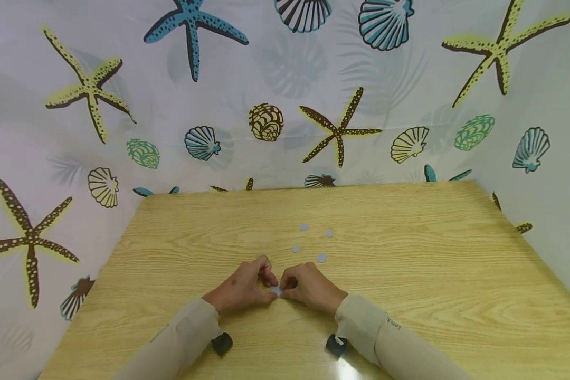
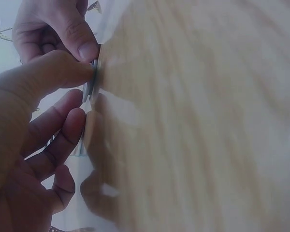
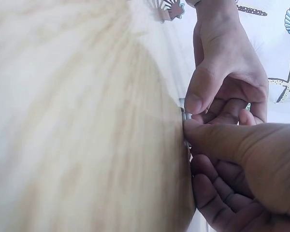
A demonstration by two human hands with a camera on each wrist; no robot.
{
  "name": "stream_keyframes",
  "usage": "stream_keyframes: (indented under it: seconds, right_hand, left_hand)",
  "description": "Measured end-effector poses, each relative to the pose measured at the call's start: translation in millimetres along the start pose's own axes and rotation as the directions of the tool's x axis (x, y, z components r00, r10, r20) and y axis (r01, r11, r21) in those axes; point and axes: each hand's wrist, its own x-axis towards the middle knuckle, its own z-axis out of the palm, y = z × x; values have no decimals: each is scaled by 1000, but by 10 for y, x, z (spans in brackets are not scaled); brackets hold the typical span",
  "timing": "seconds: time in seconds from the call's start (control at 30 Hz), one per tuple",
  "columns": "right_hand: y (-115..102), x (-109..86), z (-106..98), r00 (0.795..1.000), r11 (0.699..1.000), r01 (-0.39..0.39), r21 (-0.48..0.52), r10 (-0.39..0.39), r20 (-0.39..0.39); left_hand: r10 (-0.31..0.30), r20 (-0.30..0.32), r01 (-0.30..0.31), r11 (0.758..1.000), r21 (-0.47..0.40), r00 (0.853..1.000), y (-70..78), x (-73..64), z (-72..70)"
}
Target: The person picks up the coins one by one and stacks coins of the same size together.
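Between the two hands, at the front middle of the wooden table [image 1: 408, 316], is a small flat grey disc [image 1: 275, 290]. My left hand [image 1: 242, 285] pinches it from the left between thumb and index finger. From the right, the thumb and fingertips of my right hand [image 1: 313, 287] pinch the disc's near edge. The left wrist view shows the disc [image 2: 90, 84] edge-on, low over the tabletop, with the left thumb on it. In the right wrist view the fingers hide most of the disc [image 3: 185, 115]. Whether it is one disc or more stacked, I cannot tell.
Several similar grey discs lie apart just beyond the hands, among them a far one [image 1: 304, 227], one to the right [image 1: 330, 234] and a nearer one [image 1: 321, 258]. A cloth [image 1: 294, 68] printed with starfish and shells hangs behind and beside the table.
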Motion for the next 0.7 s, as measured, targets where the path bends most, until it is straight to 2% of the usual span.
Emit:
stream_keyframes:
  seconds: [0.7]
  right_hand:
    - [-22, -2, -6, 1000, 999, -28, -43, 29, 10]
  left_hand:
    - [5, -22, -6, 999, -32, 1000, -20, 1, 14]
